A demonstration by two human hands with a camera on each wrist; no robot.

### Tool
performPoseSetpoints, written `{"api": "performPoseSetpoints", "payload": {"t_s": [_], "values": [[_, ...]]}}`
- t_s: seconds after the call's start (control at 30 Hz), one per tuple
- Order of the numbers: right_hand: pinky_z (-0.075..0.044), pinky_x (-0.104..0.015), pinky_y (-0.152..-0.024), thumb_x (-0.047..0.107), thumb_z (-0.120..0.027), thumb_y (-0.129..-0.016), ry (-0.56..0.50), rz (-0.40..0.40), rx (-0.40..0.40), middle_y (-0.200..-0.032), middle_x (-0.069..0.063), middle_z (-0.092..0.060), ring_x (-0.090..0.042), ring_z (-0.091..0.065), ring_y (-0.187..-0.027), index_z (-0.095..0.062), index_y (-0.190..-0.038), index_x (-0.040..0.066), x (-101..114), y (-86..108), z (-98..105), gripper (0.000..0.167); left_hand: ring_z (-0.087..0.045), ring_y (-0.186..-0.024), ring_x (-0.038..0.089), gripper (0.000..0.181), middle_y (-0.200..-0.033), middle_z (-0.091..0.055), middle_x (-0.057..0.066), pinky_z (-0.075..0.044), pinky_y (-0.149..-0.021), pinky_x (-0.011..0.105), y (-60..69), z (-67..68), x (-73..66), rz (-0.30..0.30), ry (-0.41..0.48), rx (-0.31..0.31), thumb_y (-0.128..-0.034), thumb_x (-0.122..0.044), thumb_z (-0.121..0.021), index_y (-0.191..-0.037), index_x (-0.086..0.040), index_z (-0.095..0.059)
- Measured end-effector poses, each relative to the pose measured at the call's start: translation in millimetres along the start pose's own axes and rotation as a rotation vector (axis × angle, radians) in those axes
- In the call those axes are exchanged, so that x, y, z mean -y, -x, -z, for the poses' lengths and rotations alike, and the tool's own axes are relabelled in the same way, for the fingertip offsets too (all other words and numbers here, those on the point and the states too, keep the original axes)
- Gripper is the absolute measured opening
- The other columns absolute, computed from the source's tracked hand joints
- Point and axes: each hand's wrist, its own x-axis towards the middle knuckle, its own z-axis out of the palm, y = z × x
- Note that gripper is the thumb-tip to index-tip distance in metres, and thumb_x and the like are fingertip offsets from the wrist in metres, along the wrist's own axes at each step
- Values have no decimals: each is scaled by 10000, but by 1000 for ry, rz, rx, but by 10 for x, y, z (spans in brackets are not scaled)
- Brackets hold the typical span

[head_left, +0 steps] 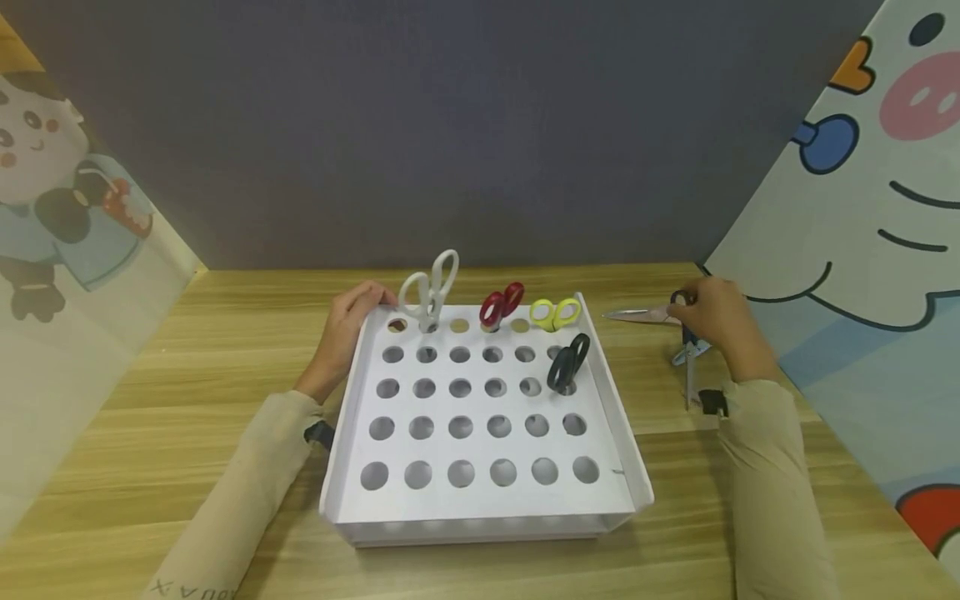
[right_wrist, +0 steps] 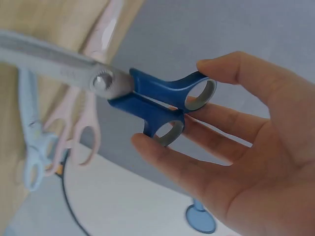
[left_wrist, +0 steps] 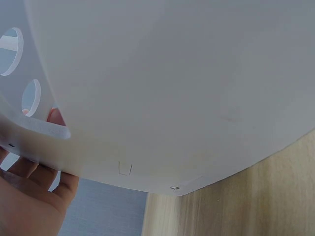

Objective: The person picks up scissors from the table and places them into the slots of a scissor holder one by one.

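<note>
My right hand [head_left: 720,321] holds blue-handled scissors [right_wrist: 157,98] by the finger loops, thumb on one loop and fingers on the other. In the head view their blades [head_left: 690,383] point down towards the table's front. My left hand [head_left: 341,337] grips the back left corner of a white rack [head_left: 480,496] with rows of round holes. Standing handles up in the rack are white scissors [head_left: 429,296], red scissors [head_left: 500,305], yellow scissors [head_left: 555,314] and black scissors [head_left: 567,364]. Beyond the held pair lie pink scissors [right_wrist: 88,115] and light blue scissors [right_wrist: 33,135].
The rack stands on a wood-grain table [head_left: 217,358] with raised side walls along its left and right. A grey panel [head_left: 465,142] closes off the back. Cartoon-printed walls flank the table, the right one [head_left: 862,225] close to my right hand.
</note>
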Motion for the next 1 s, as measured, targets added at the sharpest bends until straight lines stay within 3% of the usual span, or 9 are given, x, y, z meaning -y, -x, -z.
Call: {"api": "performPoseSetpoints", "payload": {"t_s": [0.2,0.43,0.63,0.87,1.0], "values": [[-425,-402,-574,143,-705,-880,-3,3,-21,-702,-167,-634,-271,-522,-602,-676,-951,-134,210,-1,123,287,-600,-894,148,366,-953,-650,159,-490,-818,226,3,2,-7,-1,-6,0,-1068,-185,-415,-939,77,-636],[-436,-369,-520,135,-691,-888,-30,8,-92,-768,-229,-681,-249,-551,-535,-696,-999,-120,449,41,285,278,-600,-897,146,380,-954,-651,160,-489,-819,225,3,1,-10,-1,-12,0,-1068,-185,-413,-950,109,-622],[-536,-519,-619,157,-658,-922,-68,4,-122,-1002,-322,-657,-380,-663,-719,-666,-1103,-111,666,113,401,323,-603,-883,148,390,-943,-647,173,-497,-806,231,-4,0,0,-1,-7,-4,-1069,-186,-411,-945,121,-616],[-472,-614,-787,147,-656,-926,-118,35,-223,-1157,-332,-595,-500,-590,-962,-639,-1157,-100,888,197,529,338,-602,-890,141,396,-953,-645,175,-497,-812,221,7,0,-15,0,-10,0,-1069,-184,-411,-966,146,-605],[-489,-616,-832,116,-676,-915,-154,83,-310,-1183,-304,-605,-510,-598,-1003,-644,-1181,-69,1013,257,594,326,-600,-886,145,401,-945,-641,172,-500,-806,225,3,-2,-8,2,-3,-2,-1070,-191,-412,-957,144,-603]]}}
